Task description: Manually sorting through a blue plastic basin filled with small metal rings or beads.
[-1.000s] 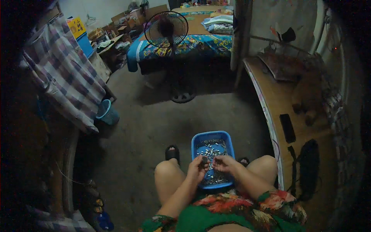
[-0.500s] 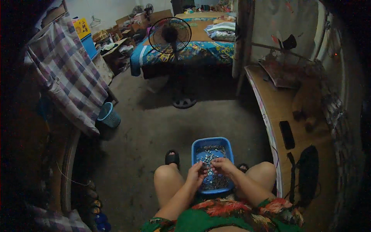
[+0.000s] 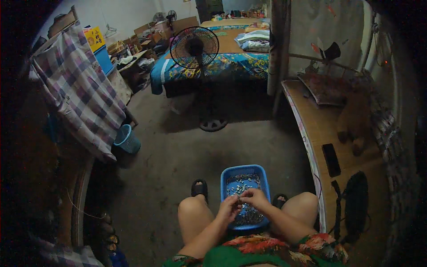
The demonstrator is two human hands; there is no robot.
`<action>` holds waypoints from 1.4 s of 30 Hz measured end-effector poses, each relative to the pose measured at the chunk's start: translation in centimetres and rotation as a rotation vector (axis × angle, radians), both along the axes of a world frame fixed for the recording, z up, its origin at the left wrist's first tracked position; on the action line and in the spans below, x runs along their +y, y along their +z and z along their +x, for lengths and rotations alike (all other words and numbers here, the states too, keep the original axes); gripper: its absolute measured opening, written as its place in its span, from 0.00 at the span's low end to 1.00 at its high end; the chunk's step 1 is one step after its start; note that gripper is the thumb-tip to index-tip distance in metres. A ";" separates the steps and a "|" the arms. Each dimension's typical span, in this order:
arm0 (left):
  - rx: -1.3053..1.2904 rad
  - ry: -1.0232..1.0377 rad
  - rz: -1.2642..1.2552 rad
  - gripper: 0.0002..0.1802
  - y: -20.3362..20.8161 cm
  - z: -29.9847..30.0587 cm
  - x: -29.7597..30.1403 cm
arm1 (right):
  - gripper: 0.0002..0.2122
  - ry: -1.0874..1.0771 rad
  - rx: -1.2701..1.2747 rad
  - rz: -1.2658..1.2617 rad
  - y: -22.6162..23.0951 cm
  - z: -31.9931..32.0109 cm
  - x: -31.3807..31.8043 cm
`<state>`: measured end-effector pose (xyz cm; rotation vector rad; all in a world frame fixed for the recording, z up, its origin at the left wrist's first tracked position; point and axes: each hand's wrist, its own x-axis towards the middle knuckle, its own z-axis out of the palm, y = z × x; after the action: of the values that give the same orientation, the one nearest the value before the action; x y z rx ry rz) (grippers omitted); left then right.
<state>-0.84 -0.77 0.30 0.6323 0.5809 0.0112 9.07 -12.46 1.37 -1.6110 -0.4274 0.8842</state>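
A blue plastic basin [image 3: 224,177] stands between my knees, with many small shiny metal pieces [image 3: 240,187] spread over its bottom. Over the basin my left hand [image 3: 229,208] is closed, fingers curled, at the left side. My right hand [image 3: 255,199] meets it from the right, thumb and fingertips pinched together. The fingertips of both hands touch or nearly touch. Whatever lies between them is too small to make out.
A pedestal fan [image 3: 195,46] stands ahead, before a bed [image 3: 213,66]. At left are a blue wastebasket [image 3: 127,139] and a checked cloth [image 3: 80,89]. On the bench [image 3: 311,129] at right lie a phone [image 3: 331,160] and a dark bag [image 3: 356,207].
My hands have come closer together, the right fingertips now meeting the left ones. The whole view has tilted slightly, so the basin and room sit lower in the picture.
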 end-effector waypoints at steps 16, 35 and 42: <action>-0.025 -0.020 -0.057 0.11 0.3 -0.2 0.1 | 0.06 -0.013 -0.189 -0.063 -0.7 -0.4 0.2; -0.035 -0.022 -0.174 0.11 0.4 0.1 -0.1 | 0.08 -0.026 -0.132 0.010 1.9 -0.7 0.2; -0.046 -0.024 -0.166 0.14 0.3 0.0 -0.3 | 0.06 -0.025 -0.191 0.050 1.1 -0.8 0.3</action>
<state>-0.80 -1.04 0.59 0.4760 0.5237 -0.0442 8.29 -12.17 2.43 -1.6576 -0.5574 0.6980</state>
